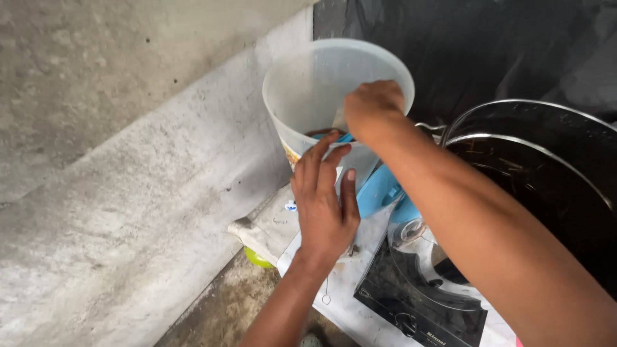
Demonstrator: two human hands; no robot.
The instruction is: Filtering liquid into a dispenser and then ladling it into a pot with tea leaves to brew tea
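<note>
A translucent white plastic tub stands tilted toward me at the back of a small table. My left hand rests flat against its near side with fingers spread. My right hand reaches over the rim into the tub, fingers curled downward. What the fingers hold inside is hidden. Something brown lies at the bottom of the tub. A light blue plastic object sits just right of the tub, under my right forearm.
A large dark metal pot with a steel rim stands on a black induction cooktop at the right. A concrete wall runs along the left. A green ball-like thing lies under the table edge.
</note>
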